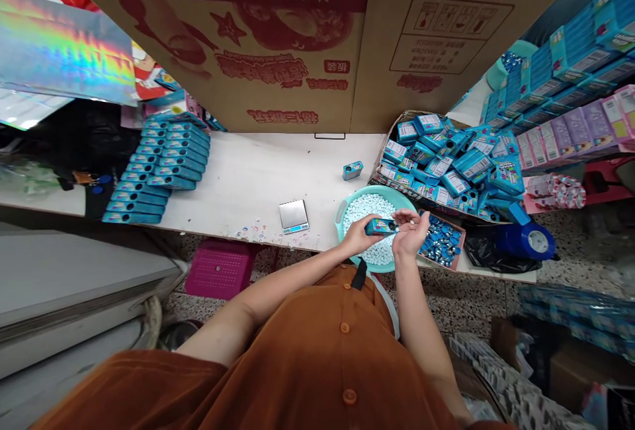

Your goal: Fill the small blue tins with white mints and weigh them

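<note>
In the head view my left hand (358, 237) is closed around a small blue candy box (378, 227), tilted on its side with its dark round hole toward the right. My right hand (411, 237) is cupped palm up against the hole end, fingers curled, with a few small white candies at the palm and fingers. Both hands are over a turquoise basin (340, 215) of small white candies (364, 208). Beside my right hand is a shallow carton of blue and silver round caps (441, 239). Another blue box (352, 170) stands alone on the white table (248, 178).
A digital pocket scale (294, 216) lies left of the basin. A carton of blue boxes (451, 159) stands to the right, stacked blue boxes (159, 165) to the left. A large cardboard box (297, 40) closes off the back. A magenta stool (218, 269) sits below the table edge.
</note>
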{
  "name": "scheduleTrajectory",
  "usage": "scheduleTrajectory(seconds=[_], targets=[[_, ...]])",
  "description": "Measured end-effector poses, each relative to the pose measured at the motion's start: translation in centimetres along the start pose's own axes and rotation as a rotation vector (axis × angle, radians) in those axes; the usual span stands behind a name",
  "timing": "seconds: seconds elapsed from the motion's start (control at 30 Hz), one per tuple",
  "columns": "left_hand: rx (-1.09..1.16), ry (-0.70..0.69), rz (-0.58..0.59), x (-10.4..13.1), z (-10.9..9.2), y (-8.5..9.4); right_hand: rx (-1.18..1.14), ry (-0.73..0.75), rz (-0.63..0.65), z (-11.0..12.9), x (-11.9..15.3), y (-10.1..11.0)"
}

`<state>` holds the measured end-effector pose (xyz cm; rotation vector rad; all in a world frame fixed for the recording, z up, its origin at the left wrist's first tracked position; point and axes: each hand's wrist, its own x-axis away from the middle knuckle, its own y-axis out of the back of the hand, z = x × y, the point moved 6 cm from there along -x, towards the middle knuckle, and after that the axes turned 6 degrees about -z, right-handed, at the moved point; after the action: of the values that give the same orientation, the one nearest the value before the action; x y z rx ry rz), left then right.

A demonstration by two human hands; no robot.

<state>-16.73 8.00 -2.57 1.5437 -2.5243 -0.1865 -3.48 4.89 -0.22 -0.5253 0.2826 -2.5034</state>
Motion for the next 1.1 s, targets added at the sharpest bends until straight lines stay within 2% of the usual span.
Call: scheduleTrajectory(seconds=[0.2, 0.33, 0.5, 0.67, 0.87, 0.97, 1.03, 1.1], targets=[[0.059, -0.089, 0.013, 0.2, -1.5, 0.1, 0.009, 0.046, 0.002, 1.9, 1.0, -0.6], [0.107, -0.150, -0.008, 0.5, -2.3, 0.1, 0.049, 0.103, -0.064, 2.5, 1.5, -0.6], [0.102, -0.052, -0.010, 0.8, -1.2, -0.5, 0.022, 0.079, -0.101, 1.3, 1.2, -0.1], [0.110, -0.007, -0.002, 0.5, -0.6, -1.1, -0.022, 0.086, -0.077, 1.3, 1.1, 0.4], [0.156, -0.030, -0.013, 0.0, -0.2, -1.9, -0.048, 0.056, -0.022, 1.2, 0.2, 0.8], [0.109, 0.026, -0.015, 0.0, 0.7, -1.9, -0.073, -0.046, -0.017, -0.5, -1.1, 2.1], [0.105, 0.057, -0.052, 0.0, 1.3, -1.4, -0.066, -0.078, -0.053, -1.8, -2.3, 3.9], [0.097, 0.087, -0.129, 0.0, 2.0, -0.1, 0.067, -0.096, -0.093, -3.4, -3.5, 6.3]])
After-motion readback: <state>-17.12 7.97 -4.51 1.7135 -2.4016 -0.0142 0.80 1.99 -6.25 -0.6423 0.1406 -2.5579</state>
